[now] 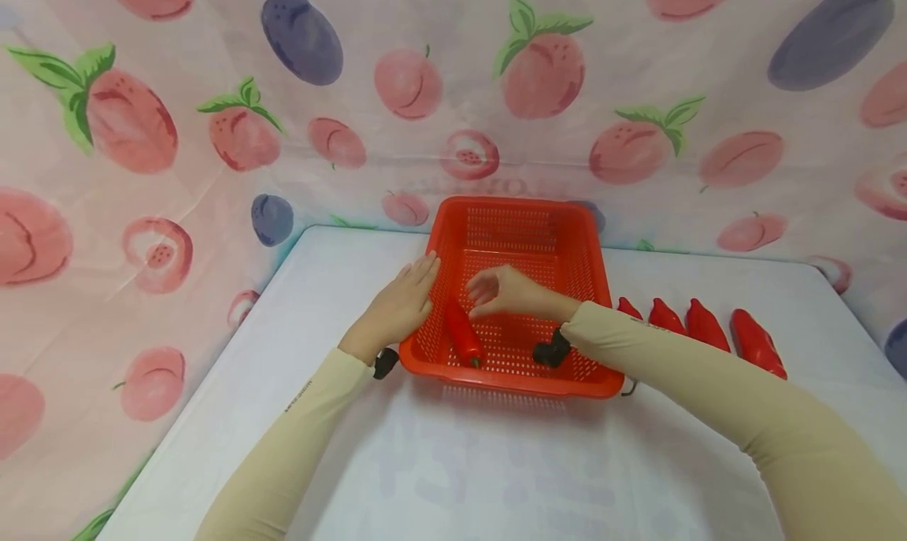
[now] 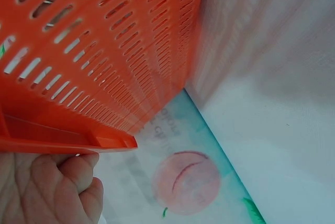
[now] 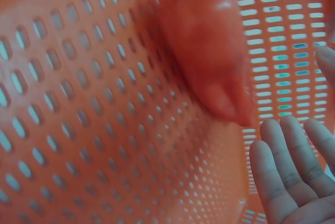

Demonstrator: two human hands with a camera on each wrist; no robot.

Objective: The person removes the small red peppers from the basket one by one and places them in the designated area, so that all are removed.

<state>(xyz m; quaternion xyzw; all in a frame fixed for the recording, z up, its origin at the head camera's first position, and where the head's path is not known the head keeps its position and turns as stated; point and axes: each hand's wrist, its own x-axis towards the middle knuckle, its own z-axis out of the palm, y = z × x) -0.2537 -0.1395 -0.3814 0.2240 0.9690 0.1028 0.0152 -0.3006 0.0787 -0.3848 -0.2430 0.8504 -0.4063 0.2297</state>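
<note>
An orange-red perforated plastic basket [image 1: 510, 380] stands on the white table in the head view. My left hand [image 1: 400, 309] lies along its left rim, fingers straight; the left wrist view shows the palm and fingers [image 2: 52, 187] against the underside of that rim. Inside the basket, near the left wall, lies a red pepper [image 1: 464, 336] with a green stem toward the front. Over the basket floor, just right of the pepper's tip, hovers my right hand [image 1: 516, 293], its fingers loosely bent around nothing. Seen from the right wrist, the pepper [image 3: 209, 51] is apart from the spread fingertips [image 3: 269, 130].
Several more red peppers [image 1: 705, 326] lie in a row on the table to the right of the basket, partly behind my right sleeve [image 1: 680, 368]. A fruit-printed cloth [image 1: 453, 68] hangs behind the table and on its left. Small black devices [image 1: 553, 350] sit at the wrists.
</note>
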